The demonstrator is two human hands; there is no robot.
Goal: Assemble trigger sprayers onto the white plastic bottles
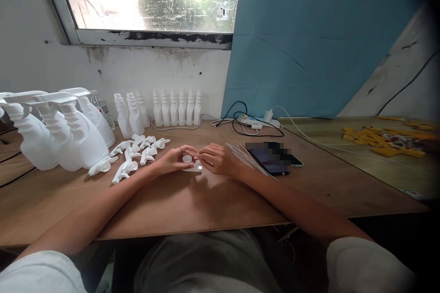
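Both hands meet over the middle of the wooden table. My left hand (173,160) curls its fingers and thumb around a white plastic spray head (187,159), whose round collar shows between them. From the other side my right hand (217,158) has its fingers drawn together against the same piece; what lies between those fingertips is too small to tell. Left of my hands lies a loose pile of white spray trigger heads (148,153). Several thin white tubes (249,159) lie slantwise just right of my right hand.
Large white spray bottles (82,137) with heads on stand at the left. Slim white bottles (172,109) line the wall, with a few more (130,114) beside them. A phone or tablet (271,158) lies at the right, below a power strip (261,122) with cables.
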